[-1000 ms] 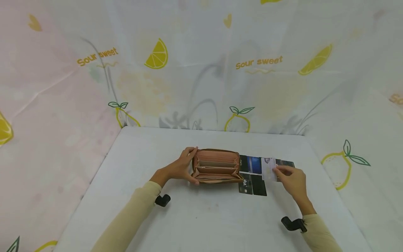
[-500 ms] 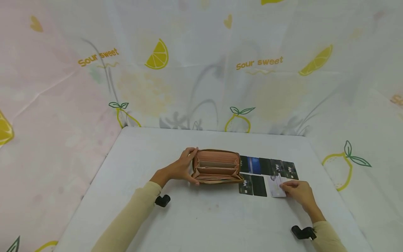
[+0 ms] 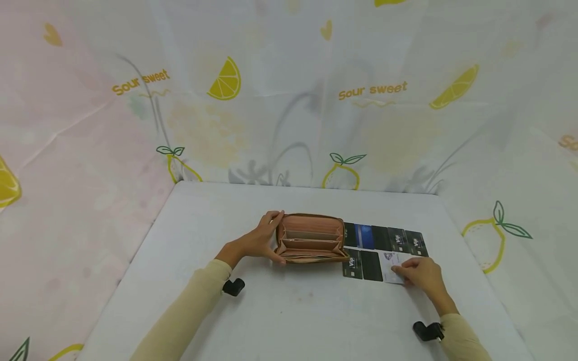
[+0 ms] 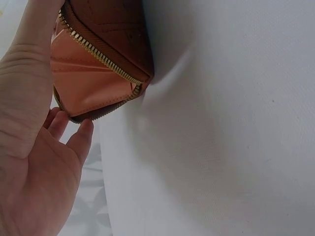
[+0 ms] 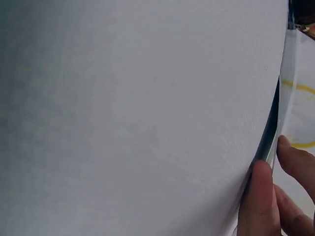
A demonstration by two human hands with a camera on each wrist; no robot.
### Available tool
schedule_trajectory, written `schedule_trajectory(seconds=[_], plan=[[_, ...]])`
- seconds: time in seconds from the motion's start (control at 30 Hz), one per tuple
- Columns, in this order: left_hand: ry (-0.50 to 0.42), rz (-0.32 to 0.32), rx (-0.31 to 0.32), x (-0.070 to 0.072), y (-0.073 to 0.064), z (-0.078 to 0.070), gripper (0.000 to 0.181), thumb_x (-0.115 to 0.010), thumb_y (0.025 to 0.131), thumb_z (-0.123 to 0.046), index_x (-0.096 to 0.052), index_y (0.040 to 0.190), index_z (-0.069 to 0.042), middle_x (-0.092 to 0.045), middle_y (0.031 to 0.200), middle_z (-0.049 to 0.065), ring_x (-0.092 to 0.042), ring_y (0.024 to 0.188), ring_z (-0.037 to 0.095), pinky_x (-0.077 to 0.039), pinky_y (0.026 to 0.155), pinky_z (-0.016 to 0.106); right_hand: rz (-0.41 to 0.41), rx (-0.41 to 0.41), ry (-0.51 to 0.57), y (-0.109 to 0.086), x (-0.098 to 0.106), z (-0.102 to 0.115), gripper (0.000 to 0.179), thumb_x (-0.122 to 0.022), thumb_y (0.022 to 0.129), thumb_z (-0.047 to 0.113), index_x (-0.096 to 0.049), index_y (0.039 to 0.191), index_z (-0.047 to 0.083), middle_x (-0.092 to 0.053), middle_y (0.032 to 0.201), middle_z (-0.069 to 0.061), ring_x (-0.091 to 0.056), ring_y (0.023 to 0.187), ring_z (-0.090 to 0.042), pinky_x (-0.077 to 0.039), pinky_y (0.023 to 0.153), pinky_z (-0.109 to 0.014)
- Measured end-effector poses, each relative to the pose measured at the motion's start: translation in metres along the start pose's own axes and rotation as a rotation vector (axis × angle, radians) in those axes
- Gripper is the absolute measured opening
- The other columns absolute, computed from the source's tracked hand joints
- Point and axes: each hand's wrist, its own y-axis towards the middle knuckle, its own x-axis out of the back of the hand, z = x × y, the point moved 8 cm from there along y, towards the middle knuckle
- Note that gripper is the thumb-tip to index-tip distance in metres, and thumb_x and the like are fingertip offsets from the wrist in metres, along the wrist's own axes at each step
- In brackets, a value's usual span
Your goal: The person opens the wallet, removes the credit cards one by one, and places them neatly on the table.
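Note:
A brown zip-around wallet [image 3: 313, 234] stands unzipped on the white table, its pink-tan compartments facing me. My left hand [image 3: 259, 241] grips its left end, fingers at the upper edge and thumb at the lower corner. The left wrist view shows the wallet's gold zipper [image 4: 98, 51] from the side. Right of the wallet, my right hand [image 3: 425, 275] pinches a white card [image 3: 389, 273] by its right side, low at the table in the lower card row. Beside it lie a plain dark card [image 3: 372, 265] and a dark "Vip" card [image 3: 352, 263]. My fingers hide the white card's right part.
An upper row of cards runs right from the wallet: a blue card [image 3: 365, 236], a plain dark card [image 3: 381, 238] and dark "Vip" cards [image 3: 416, 243] among them. A lemon-print cloth [image 3: 289, 100] hangs behind and at both sides of the white table [image 3: 289, 321].
My right hand has brought the white card from over the upper row down to the lower row, then slightly left beside the plain dark card. The left hand and wallet have stayed put.

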Motion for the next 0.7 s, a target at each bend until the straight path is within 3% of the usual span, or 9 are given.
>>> schedule_trajectory(seconds=[0.2, 0.37, 0.5, 0.63, 0.7], plan=[[-0.005, -0.003, 0.001, -0.001, 0.002, 0.001, 0.14, -0.088, 0.06, -0.058, -0.004, 0.155, 0.003, -0.014, 0.151, 0.015, -0.017, 0.139, 0.03, -0.032, 0.108, 0.048, -0.007, 0.023, -0.158, 0.001, 0.005, 0.012, 0.045, -0.084, 0.075, 0.038, -0.07, 0.081, -0.004, -0.063, 0.065, -0.005, -0.056, 0.052, -0.016, -0.041, 0.05, -0.031], [-0.005, -0.001, 0.002, -0.001, 0.003, 0.001, 0.141, -0.087, 0.059, -0.061, -0.005, 0.155, 0.003, -0.013, 0.151, 0.015, -0.017, 0.139, 0.03, -0.032, 0.108, 0.048, -0.03, 0.082, -0.204, 0.002, 0.006, 0.032, 0.037, -0.08, 0.08, 0.029, -0.069, 0.084, -0.006, -0.065, 0.074, -0.012, -0.058, 0.061, -0.022, -0.046, 0.052, -0.034], [-0.004, -0.004, 0.0, -0.001, 0.002, 0.002, 0.141, -0.087, 0.059, -0.061, -0.006, 0.155, 0.004, -0.014, 0.15, 0.016, -0.018, 0.139, 0.032, -0.033, 0.107, 0.049, -0.137, 0.288, -0.192, -0.003, 0.002, 0.076, 0.023, -0.074, 0.086, 0.019, -0.072, 0.088, -0.004, -0.069, 0.079, -0.013, -0.063, 0.069, -0.025, -0.052, 0.057, -0.038], [0.002, 0.003, 0.013, -0.001, 0.001, 0.002, 0.141, -0.087, 0.059, -0.06, -0.005, 0.155, 0.003, -0.014, 0.15, 0.016, -0.017, 0.139, 0.031, -0.033, 0.107, 0.048, -0.209, 0.65, -0.134, -0.019, -0.012, 0.14, 0.007, -0.076, 0.083, 0.005, -0.075, 0.088, 0.001, -0.071, 0.08, -0.007, -0.066, 0.068, -0.018, -0.055, 0.059, -0.033], [0.007, 0.008, 0.024, -0.002, 0.001, 0.002, 0.141, -0.087, 0.059, -0.06, -0.005, 0.155, 0.002, -0.013, 0.151, 0.015, -0.017, 0.139, 0.03, -0.033, 0.108, 0.048, -0.219, 0.847, -0.091, -0.031, -0.023, 0.169, 0.01, -0.08, 0.078, 0.0, -0.076, 0.088, 0.002, -0.071, 0.08, -0.004, -0.066, 0.067, -0.013, -0.054, 0.058, -0.027]])
